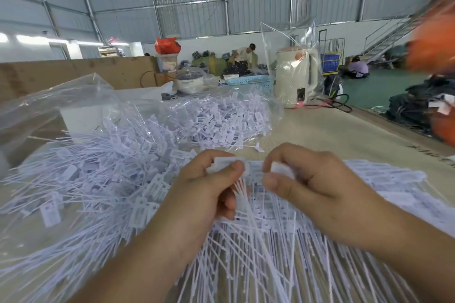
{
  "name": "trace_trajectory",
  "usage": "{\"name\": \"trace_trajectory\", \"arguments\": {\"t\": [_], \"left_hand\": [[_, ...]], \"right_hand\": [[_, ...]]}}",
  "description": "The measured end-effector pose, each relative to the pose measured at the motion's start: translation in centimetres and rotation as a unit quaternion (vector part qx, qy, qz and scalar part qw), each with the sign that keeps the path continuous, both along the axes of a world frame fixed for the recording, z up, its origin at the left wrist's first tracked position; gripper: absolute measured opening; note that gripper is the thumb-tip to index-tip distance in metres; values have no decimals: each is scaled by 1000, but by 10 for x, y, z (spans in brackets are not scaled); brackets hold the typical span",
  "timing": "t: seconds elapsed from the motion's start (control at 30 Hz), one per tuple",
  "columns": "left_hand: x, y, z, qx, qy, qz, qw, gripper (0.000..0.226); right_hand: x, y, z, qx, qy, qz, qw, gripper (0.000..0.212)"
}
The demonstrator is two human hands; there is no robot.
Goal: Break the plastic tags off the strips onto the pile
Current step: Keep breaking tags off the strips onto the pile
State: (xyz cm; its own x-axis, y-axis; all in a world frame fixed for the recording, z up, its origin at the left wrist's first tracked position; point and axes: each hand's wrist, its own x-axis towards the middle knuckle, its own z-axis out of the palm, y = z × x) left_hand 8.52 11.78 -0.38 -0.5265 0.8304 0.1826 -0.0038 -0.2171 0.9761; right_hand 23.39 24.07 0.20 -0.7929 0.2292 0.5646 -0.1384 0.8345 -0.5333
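Head view: a strip of white flat plastic tags with long thin tails [242, 181] is held just above the table. One end is pinched by the left hand [209, 192], and a tag at the other end is pinched by the right hand [305, 187], probably so a tag can be snapped free. The heap of loose white tags [118, 165] lies just left, near enough for drops. Tag print is too blurred to be read

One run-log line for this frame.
left hand: pinches tags | right hand: pinches white piece | loose pile: left on table
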Motion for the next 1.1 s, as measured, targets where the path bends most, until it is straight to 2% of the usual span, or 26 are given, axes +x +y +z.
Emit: {"name": "trace_trajectory", "arguments": {"t": [0.03,0.17,0.27,0.33,0.43,0.57,0.7,0.77,0.9,0.97,1.1], "left_hand": [[3,0,-2,-6,31,-15,999,16],[11,-1,-4,-25,70,-51,996,17],[9,-2,-4,-37,84,-53,994,14],[9,-2,-4,-49,96,-50,993,15],[8,-1,-6,-54,96,-42,993,17],[3,0,-5,-32,91,-9,995,4],[-4,-1,-4,-15,80,17,997,8],[-6,-1,-5,-18,84,9,996,2],[-6,-2,-7,-26,115,3,993,30],[-6,-1,-5,-19,122,9,992,32],[-1,0,-3,28,56,12,998,25]], "right_hand": [[-2,-3,-3,12,-27,12,1000,14],[-8,-4,-10,32,-61,20,997,55],[-8,-3,-11,13,-68,20,997,66],[-9,-6,-13,25,-79,18,996,65],[-11,-10,-14,37,-98,10,994,52],[-7,-7,-9,65,-115,-41,990,36],[-4,1,-5,59,-117,-79,988,51],[-5,2,-5,54,-116,-67,989,52],[-5,-1,-4,57,-107,-48,991,50],[-6,-3,-4,67,-97,-56,991,50],[-10,-10,-6,65,-49,-89,993,53]]}}
